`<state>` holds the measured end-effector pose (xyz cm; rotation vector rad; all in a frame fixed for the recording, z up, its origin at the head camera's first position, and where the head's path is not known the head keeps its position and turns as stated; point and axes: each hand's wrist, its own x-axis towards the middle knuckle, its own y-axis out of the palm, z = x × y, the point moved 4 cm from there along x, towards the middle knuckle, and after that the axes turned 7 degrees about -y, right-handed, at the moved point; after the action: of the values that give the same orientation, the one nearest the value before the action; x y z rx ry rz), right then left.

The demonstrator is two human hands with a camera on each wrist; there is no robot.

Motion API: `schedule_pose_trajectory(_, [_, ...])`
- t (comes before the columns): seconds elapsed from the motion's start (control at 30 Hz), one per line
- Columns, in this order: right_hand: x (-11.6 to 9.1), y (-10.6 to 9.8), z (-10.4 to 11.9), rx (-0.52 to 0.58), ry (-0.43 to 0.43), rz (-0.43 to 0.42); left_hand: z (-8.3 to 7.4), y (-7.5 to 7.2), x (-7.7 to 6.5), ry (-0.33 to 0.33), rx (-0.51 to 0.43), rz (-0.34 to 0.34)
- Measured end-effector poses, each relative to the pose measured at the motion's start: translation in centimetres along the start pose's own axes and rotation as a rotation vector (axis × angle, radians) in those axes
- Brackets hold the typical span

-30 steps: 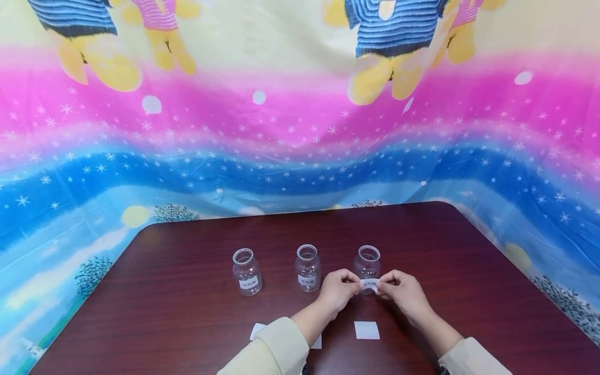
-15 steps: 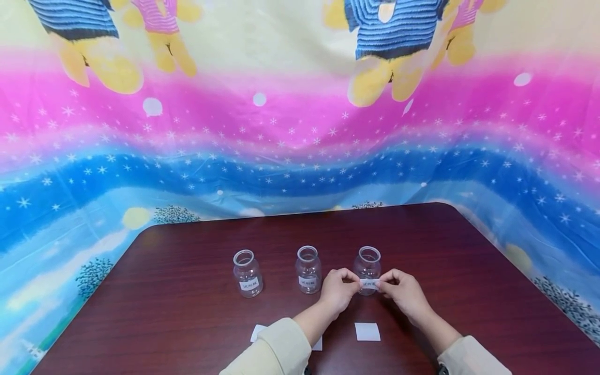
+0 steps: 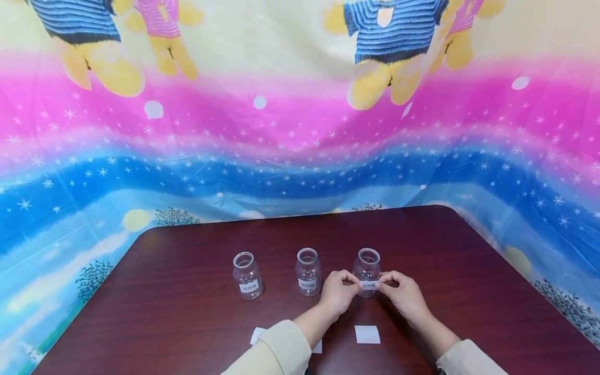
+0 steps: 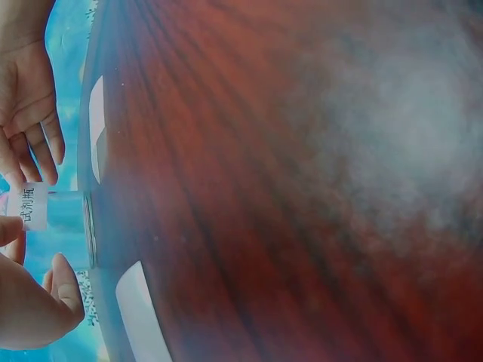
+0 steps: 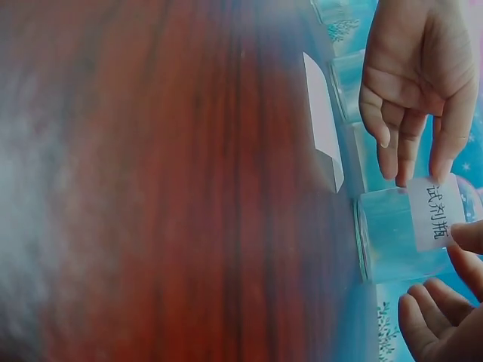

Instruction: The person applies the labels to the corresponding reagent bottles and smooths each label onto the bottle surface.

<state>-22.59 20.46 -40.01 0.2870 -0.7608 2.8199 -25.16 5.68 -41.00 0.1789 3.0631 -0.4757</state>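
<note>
Between both hands, a white label (image 3: 369, 285) with printed characters lies across the lower front of the right-hand clear glass jar (image 3: 367, 269). My left hand (image 3: 337, 295) pinches the label's left end between thumb and finger. At the opposite end, my right hand (image 3: 407, 298) pinches it the same way. In the right wrist view the label (image 5: 433, 213) lies over the jar's side (image 5: 385, 234), upright between the hands, the thumb of the right hand (image 5: 445, 320) on its edge. The left wrist view shows the same label (image 4: 34, 207) held from both ends.
Two more clear jars, a middle one (image 3: 308, 268) and a left one (image 3: 247, 273), stand in a row, each labelled. White paper pieces lie nearer: a square (image 3: 367, 334), another (image 3: 258, 334) partly behind the left sleeve (image 3: 281, 346). A printed cloth (image 3: 290, 130) hangs behind the dark table (image 3: 187, 312).
The label, slightly bowed a second ago, now lies straighter across the jar's front. Both hands keep nearly the same place; the whole scene sits slightly lower in the head view.
</note>
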Motion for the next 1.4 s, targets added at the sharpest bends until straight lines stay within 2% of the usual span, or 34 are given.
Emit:
schedule_pose_trajectory(0.43, [0.4,0.0,0.0,0.012,-0.011,-0.006,-0.1,-0.1,0.2,0.004,-0.035,-0.033])
schedule_pose_trajectory(0.67, [0.5,0.0,0.2,-0.008,-0.021,-0.024,-0.2,-0.4,0.3,0.004,-0.003,-0.056])
schedule_pose_trajectory(0.9, [0.7,-0.1,-0.1,-0.024,-0.017,-0.025,-0.2,-0.8,0.4,-0.013,0.012,-0.042])
schedule_pose_trajectory(1.03, [0.9,0.0,-0.1,0.057,-0.001,0.013,-0.2,-0.9,0.4,-0.021,0.007,-0.055])
schedule_pose_trajectory(1.17, [1.1,0.1,-0.3,0.117,-0.027,0.084,-0.2,-0.9,0.4,-0.018,0.01,-0.069])
schedule_pose_trajectory(1.4, [1.8,0.0,-0.6,0.115,-0.088,0.176,-0.4,-0.6,0.7,0.003,0.014,0.001])
